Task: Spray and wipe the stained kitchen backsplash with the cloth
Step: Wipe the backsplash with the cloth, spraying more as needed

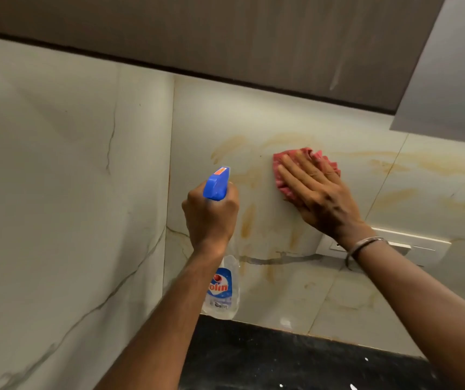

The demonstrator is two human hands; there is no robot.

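The pale marble-look backsplash [254, 114] carries yellow-brown stains and drips [246, 220] across its middle and right. My right hand [318, 192] lies flat with fingers spread, pressing a pink cloth [307, 157] against the wall over a stain. My left hand [211, 218] grips the neck of a clear spray bottle [221, 291] with a blue trigger head [216, 182]. The nozzle points at the wall, just left of the cloth. The bottle hangs upright in front of the backsplash.
A dark wood wall cabinet [225, 38] overhangs the backsplash, with a grey panel [450, 80] at the right. A white switch plate [411, 244] sits below my right wrist. A black speckled countertop [296, 361] runs along the bottom. A side wall [57, 192] meets the corner at left.
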